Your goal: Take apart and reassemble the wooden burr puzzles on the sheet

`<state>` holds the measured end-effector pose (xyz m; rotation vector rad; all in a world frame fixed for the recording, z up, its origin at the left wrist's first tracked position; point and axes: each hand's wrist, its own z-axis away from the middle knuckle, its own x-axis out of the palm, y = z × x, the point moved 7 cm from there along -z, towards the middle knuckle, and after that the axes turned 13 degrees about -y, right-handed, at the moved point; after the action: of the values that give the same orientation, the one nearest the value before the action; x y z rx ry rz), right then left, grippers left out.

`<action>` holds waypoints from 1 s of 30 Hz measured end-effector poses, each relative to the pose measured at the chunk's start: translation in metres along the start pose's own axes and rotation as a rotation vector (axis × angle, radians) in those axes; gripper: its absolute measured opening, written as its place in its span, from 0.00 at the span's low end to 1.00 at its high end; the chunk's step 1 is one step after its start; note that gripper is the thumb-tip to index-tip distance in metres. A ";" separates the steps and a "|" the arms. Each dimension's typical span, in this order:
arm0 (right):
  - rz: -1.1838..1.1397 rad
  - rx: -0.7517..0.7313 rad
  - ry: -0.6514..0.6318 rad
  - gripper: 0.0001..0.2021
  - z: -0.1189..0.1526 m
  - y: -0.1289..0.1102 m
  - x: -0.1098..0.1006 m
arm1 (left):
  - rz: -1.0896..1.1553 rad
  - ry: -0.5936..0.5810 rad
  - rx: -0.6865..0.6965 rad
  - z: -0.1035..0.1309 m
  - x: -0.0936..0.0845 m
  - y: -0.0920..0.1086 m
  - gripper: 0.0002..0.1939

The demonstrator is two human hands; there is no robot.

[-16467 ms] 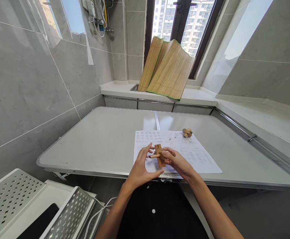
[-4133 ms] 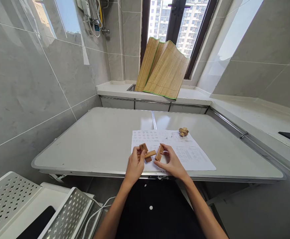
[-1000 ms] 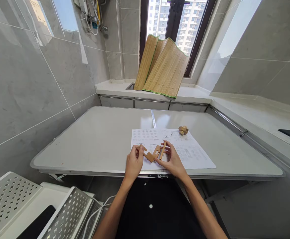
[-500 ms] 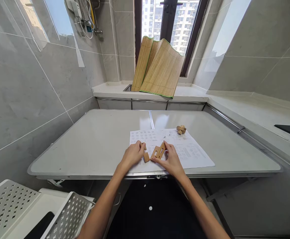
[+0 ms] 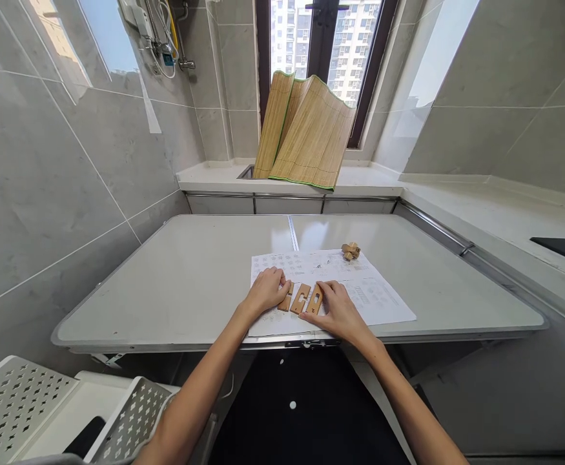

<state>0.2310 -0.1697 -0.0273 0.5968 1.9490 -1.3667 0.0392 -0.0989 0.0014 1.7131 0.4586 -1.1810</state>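
Three flat wooden puzzle pieces stand side by side on the printed sheet near the table's front edge. The left wooden piece (image 5: 285,303) is partly covered by the fingers of my left hand (image 5: 267,290), which are closed on its upper part. In the middle, touched by neither hand, lies a notched wooden piece (image 5: 296,307) shaped like a C. My right hand (image 5: 334,307) grips the slotted wooden piece (image 5: 313,309) between thumb and fingers at its two ends. A small mark shows near that piece's lower end.
The printed sheet (image 5: 383,308) of diagrams lies on a white folding table (image 5: 166,284). A knobbly wooden puzzle cluster (image 5: 350,251) sits at its far edge. A folded bamboo mat (image 5: 311,135) leans against the window. White perforated baskets (image 5: 132,413) stand below left.
The two overlapping pieces by my right hand are now apart, side by side. My left hand has moved slightly right, and its piece now lines up with the others.
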 end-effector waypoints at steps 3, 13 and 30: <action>-0.005 -0.006 0.014 0.34 -0.001 0.000 0.003 | 0.012 0.017 0.042 -0.001 0.001 0.004 0.09; -0.494 0.084 0.133 0.37 -0.002 0.038 -0.006 | 0.080 -0.069 0.161 0.003 0.030 0.044 0.25; -0.665 0.171 0.208 0.23 -0.004 0.041 -0.003 | -0.230 -0.024 -0.075 -0.043 -0.011 -0.055 0.28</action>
<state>0.2607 -0.1514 -0.0498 0.1599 2.3304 -1.9496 0.0152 -0.0345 -0.0140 1.6113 0.6914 -1.3289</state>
